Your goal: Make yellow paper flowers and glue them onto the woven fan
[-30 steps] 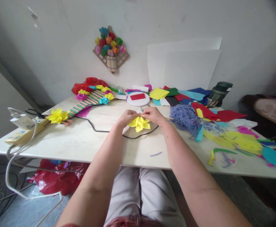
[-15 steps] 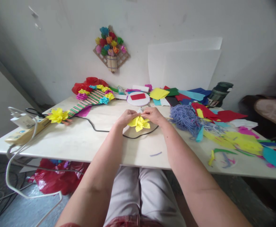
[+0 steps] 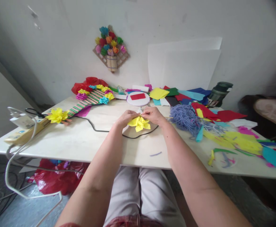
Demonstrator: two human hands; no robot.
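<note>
Wall: pale, matt; woven plaque (image 3: 111, 50) of paper blooms hung up, white sheets (image 3: 182, 67) leaning below right
Table: (image 3: 81, 138) smooth whitish top, black cable (image 3: 90, 124) snaking across to the middle
Change: next to none over the last second; both hands in the same place above the cable loop, yellow petals shifted a touch lower right, so fine finger work on the flower's centre seems to go on rather than any new step
Left hand: (image 3: 125, 118) fingers curled together, tips pinched on the flower's left side
Right hand: (image 3: 153, 114) fingers closed, tips pinched on the flower's top right edge
Flower: (image 3: 140, 123) yellow crepe, crinkled, floppy pointed petals spreading star-like; held between both hands just over the table middle, something small and white at its top, too small to tell what
Second flower: (image 3: 57, 115) same yellow crepe, lying at far left of the table beside a power strip (image 3: 25, 130)
Fan: (image 3: 88, 100) striped woven slats, rimmed with small crepe rosettes, red crumpled paper behind
Disc: (image 3: 138, 98) flat white round with red rectangle, just beyond the hands
Yarn: (image 3: 186, 117) loose lilac tangle, soft, right of the right hand
Scraps: (image 3: 242, 140) flat cut paper, many colours, piled over the right side
Flask: (image 3: 219, 93) dark, hard, cylindrical, at the back right
Bag: (image 3: 57, 179) glossy red plastic under the table
</note>
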